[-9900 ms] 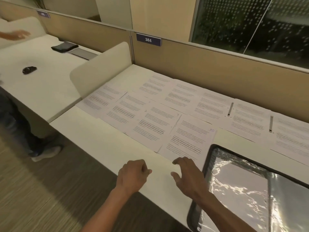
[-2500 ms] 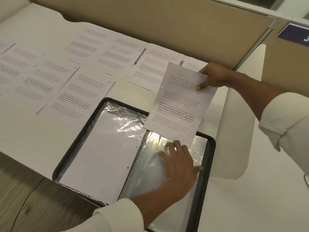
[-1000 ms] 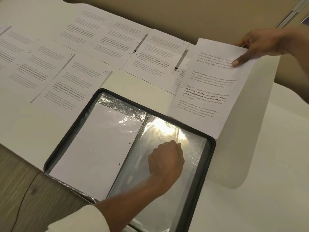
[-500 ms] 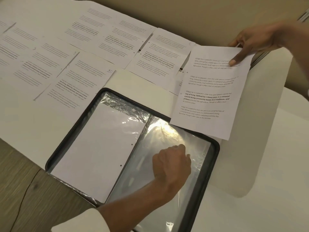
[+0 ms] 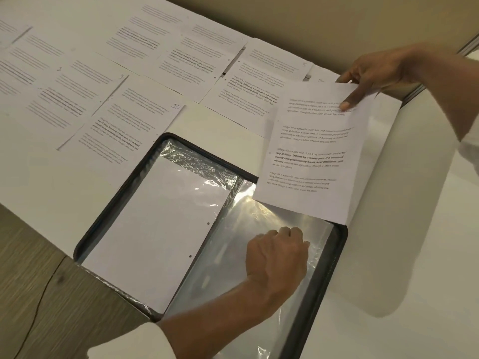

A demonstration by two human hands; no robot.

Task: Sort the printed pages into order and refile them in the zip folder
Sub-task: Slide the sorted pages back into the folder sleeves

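The black zip folder lies open at the desk's front edge, with a blank-backed sheet in its left plastic sleeve. My left hand has its fingers curled and pinches the top edge of the empty right sleeve. My right hand pinches the top of a printed page and holds it in the air. The page's bottom edge hangs over the folder's top right corner. Several printed pages lie in rows on the desk behind the folder.
A beige partition wall runs along the back of the white desk. A low rounded divider panel stands just right of the folder. Wood-look floor shows at lower left.
The held page has dropped lower and closer to the right sleeve. My left hand keeps its pinch on the sleeve's edge and has barely moved.
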